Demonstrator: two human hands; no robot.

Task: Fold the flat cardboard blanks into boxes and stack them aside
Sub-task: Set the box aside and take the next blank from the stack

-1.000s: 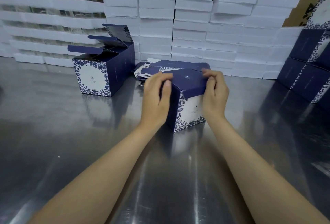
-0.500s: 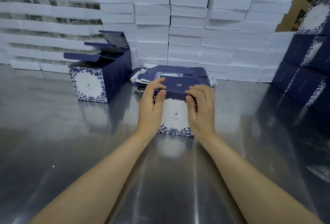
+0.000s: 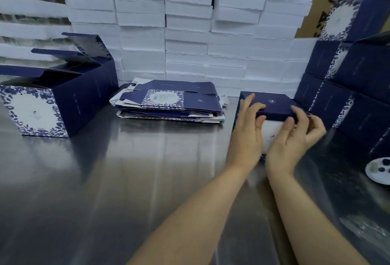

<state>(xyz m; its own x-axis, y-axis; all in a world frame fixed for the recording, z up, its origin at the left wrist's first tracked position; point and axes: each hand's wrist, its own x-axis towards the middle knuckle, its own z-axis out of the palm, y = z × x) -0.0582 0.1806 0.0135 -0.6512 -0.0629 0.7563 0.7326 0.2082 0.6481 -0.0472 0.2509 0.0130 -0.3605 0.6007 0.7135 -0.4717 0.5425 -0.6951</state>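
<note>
Presently both hands are working one folded box (image 3: 272, 107), which is standing on the steel surface (image 3: 126, 180) well right of centre. Its lid is looking shut, with the dark top facing up and the white front panel facing the person. The left hand (image 3: 245, 133) is lying over the lid's near-left edge, fingers curling onto the top. The right hand (image 3: 295, 138) is curling round the lid's near-right corner. Each grip is narrow and closing on the box, though blur is hiding where the right fingertips are landing. The relation that is counting: the stack of finished boxes (image 3: 358, 100) is standing just beside the held box, on its right and a little behind. So the right hand is sitting nearer, and any carry is likely running rightward and upward, not across the body. Folding is looking done, and placing is probably coming next. The pile of flat blanks (image 3: 168, 104) is lying apart to the left, and the open box (image 3: 59, 100) is sitting further left still.
</note>
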